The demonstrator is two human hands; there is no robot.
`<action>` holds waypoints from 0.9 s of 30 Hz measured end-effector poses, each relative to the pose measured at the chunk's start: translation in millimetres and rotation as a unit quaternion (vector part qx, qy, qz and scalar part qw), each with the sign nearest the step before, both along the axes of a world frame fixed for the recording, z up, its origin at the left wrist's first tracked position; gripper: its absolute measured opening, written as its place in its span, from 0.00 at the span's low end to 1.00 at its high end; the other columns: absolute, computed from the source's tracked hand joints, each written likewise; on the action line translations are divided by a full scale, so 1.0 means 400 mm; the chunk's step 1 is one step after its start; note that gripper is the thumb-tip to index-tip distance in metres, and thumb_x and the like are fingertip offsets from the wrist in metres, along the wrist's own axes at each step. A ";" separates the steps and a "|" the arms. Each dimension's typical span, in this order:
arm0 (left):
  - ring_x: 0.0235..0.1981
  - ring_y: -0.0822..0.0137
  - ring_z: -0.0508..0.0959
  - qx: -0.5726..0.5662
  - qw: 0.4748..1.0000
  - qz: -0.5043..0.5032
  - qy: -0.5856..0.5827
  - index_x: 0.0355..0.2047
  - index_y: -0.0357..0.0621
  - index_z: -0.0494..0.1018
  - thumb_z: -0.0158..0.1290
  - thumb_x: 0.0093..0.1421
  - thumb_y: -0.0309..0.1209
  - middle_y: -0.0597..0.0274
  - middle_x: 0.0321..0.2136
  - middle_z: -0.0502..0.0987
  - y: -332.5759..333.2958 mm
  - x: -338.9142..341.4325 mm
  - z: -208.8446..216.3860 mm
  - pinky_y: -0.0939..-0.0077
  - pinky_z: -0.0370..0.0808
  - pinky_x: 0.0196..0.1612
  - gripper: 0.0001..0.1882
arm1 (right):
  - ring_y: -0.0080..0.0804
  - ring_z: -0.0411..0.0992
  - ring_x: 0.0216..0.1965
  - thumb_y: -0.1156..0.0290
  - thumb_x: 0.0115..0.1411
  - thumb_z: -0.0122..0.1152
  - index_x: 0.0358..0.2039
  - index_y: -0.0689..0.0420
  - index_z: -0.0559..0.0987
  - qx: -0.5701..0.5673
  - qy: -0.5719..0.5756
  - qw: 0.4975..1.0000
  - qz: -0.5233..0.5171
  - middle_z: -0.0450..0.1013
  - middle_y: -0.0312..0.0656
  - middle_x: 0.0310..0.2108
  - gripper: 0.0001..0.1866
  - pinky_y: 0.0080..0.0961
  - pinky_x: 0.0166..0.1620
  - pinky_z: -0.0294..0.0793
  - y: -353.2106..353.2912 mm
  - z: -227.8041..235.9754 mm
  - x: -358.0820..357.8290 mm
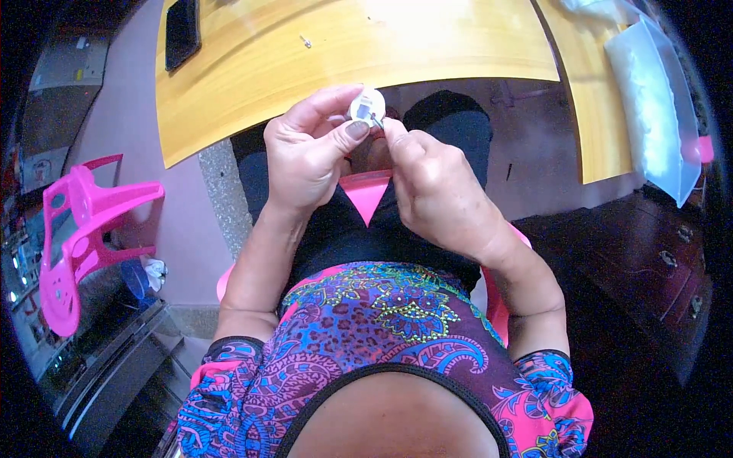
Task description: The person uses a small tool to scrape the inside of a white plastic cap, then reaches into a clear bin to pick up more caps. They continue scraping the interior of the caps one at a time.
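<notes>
Over the near edge of the table, my left hand pinches a small round white piece between thumb and fingers. Its face shows a greyish square recess; I cannot make out its exact kind. My right hand is closed beside it, with thumb and forefinger on a thin metal bit that touches the round piece's lower right. Most of that bit is hidden by the fingers. Between my legs, below the hands, shows a pink triangular patch.
On the wooden table lie a dark phone and a small metal piece. A translucent plastic box with whitish contents stands at the right. A pink plastic chair and a blue bin are at the left; dark drawers stand right.
</notes>
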State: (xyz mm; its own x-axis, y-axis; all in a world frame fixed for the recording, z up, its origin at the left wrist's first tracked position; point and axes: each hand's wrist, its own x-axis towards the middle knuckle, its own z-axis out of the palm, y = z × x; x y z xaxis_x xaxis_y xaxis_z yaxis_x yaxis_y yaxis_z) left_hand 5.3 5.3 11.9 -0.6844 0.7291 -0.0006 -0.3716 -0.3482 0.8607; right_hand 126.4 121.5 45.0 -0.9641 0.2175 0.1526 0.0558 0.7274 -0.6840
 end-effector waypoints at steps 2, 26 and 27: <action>0.39 0.65 0.79 -0.014 1.000 0.006 0.018 0.44 0.31 0.73 0.57 0.53 0.15 0.51 0.40 0.78 0.001 0.005 -0.005 0.73 0.77 0.44 0.17 | 0.52 0.75 0.25 0.79 0.51 0.52 0.40 0.70 0.68 0.040 -0.034 0.999 -0.002 0.72 0.54 0.26 0.15 0.39 0.29 0.77 -0.005 0.012 0.003; 0.36 0.58 0.80 0.026 0.990 -0.106 -0.090 0.49 0.30 0.69 0.51 0.62 0.28 0.46 0.39 0.77 -0.018 -0.053 -0.077 0.71 0.78 0.37 0.17 | 0.52 0.73 0.26 0.81 0.52 0.52 0.45 0.66 0.72 0.097 -0.100 0.990 -0.009 0.71 0.53 0.24 0.18 0.42 0.28 0.72 0.036 0.076 0.026; 0.36 0.58 0.80 0.037 0.990 -0.111 -0.081 0.50 0.30 0.69 0.51 0.62 0.28 0.46 0.39 0.77 -0.017 -0.053 -0.072 0.71 0.78 0.37 0.18 | 0.52 0.73 0.26 0.81 0.52 0.52 0.45 0.66 0.72 0.096 -0.100 0.990 -0.009 0.71 0.53 0.24 0.18 0.42 0.28 0.72 0.037 0.073 0.026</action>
State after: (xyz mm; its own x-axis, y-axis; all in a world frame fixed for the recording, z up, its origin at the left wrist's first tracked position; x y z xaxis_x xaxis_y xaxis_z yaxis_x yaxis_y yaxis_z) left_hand -16.0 -1.4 -16.8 -0.5022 0.8640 -0.0373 -0.5772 -0.3028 0.7584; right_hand 136.8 136.2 74.2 -0.9756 0.2194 -0.0007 0.1894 0.8409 -0.5070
